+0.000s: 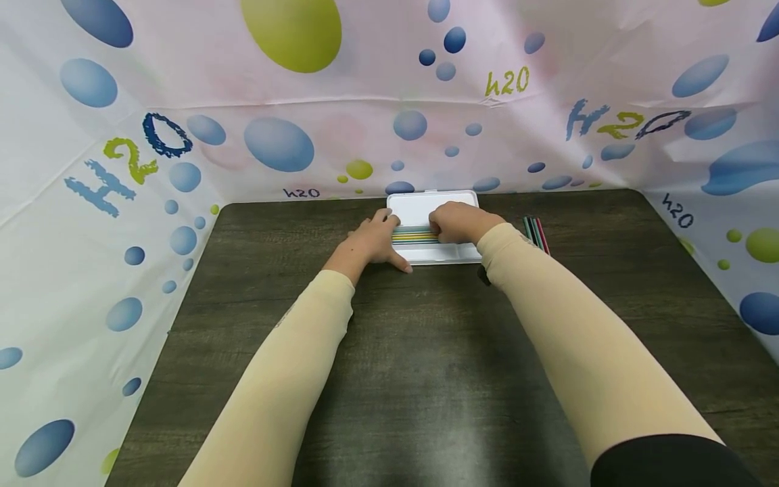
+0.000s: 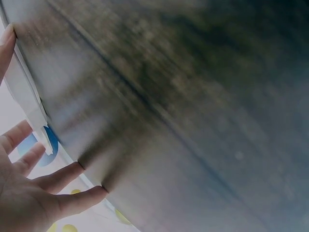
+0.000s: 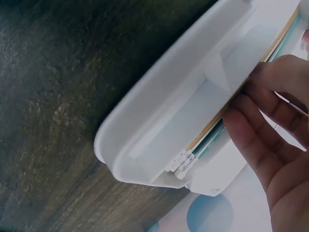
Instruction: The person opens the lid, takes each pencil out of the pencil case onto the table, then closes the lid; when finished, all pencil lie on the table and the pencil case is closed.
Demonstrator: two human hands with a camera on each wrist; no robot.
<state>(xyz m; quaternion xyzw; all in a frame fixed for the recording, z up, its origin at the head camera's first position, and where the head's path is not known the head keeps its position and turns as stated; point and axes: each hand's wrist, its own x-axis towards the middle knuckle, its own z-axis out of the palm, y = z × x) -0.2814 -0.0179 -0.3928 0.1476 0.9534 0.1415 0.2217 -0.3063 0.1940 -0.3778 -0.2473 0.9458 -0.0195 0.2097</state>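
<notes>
A white pencil case (image 1: 438, 255) lies with its lid raised near the table's far edge. Several pencils (image 1: 414, 235), yellow and green among them, lie lengthwise inside it. My left hand (image 1: 374, 240) is at the case's left end, thumb by the front edge and fingers spread. The left wrist view shows those fingers (image 2: 63, 179) nearly straight, two tips on the tabletop. Over the right part of the pencils, my right hand (image 1: 462, 222) pinches at them with thumb and fingertips. White-tipped pencil ends (image 3: 181, 162) show in the right wrist view beside a divided compartment (image 3: 190, 108).
Several loose pencils (image 1: 537, 235), green, dark and red, lie on the dark wooden table (image 1: 414, 352) right of the case, close to my right forearm. A patterned sheet (image 1: 365, 81) with blue and green dots rises behind the table and along its sides.
</notes>
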